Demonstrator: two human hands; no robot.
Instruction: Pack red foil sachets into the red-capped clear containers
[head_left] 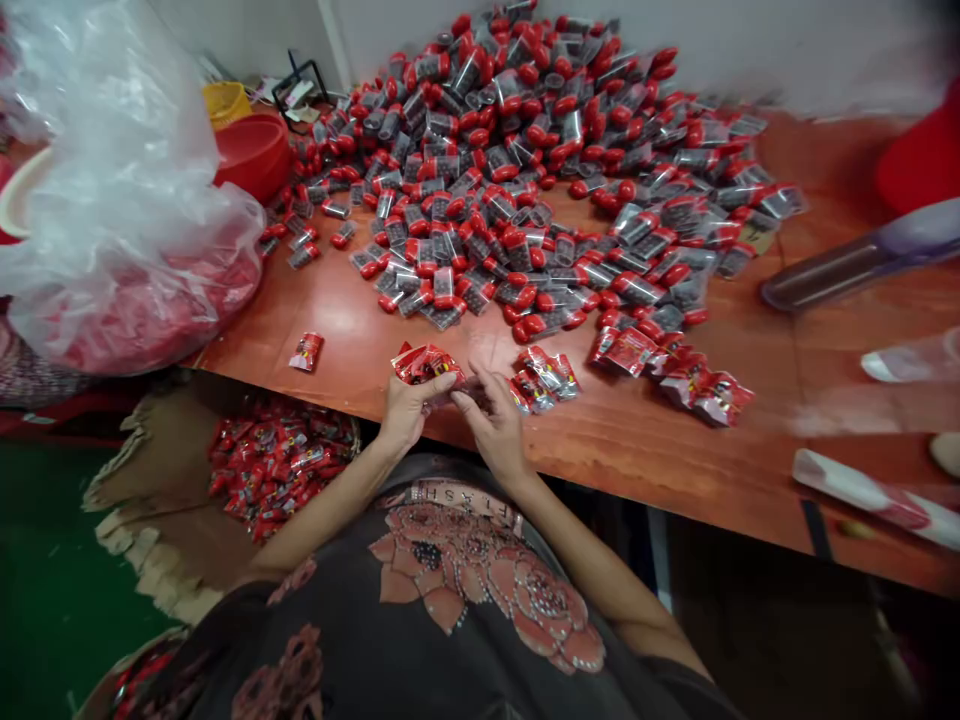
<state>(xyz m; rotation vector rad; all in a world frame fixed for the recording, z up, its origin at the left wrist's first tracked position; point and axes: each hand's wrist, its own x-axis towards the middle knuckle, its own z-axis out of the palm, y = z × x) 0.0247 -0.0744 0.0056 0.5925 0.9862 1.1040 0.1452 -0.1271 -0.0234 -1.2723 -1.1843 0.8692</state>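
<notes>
roughly mid-edge of the counter [352, 365], we see both bare hands brought together, fingertips almost meeting. the left hand [407, 405] is closed, thumb over fingers, around a little bunch of red packets [427, 362]; the bunch lies just beyond the thumb, its longer side running left to right. the right hand [491, 415] is narrow, thumb and fingers drawn close; whether it pinches anything small we cannot tell, as the fingers hide it.

key relation, as we read it: a small cluster of loose packets [546, 380] sits just beyond and to the right of the right hand, clearly nearer to it than to the left. we cannot make out one long axis for the cluster; its pieces point several ways. farther right, a slanting row of filled packets [697, 385] runs away from us to the left. one single packet [306, 351] lies apart, left of the left hand, short side toward us.

behind all this we note a heap of red-capped vials [480, 180]; below the edge, at left, a carton [172, 490] holds many wrapped pieces [277, 460].
</notes>
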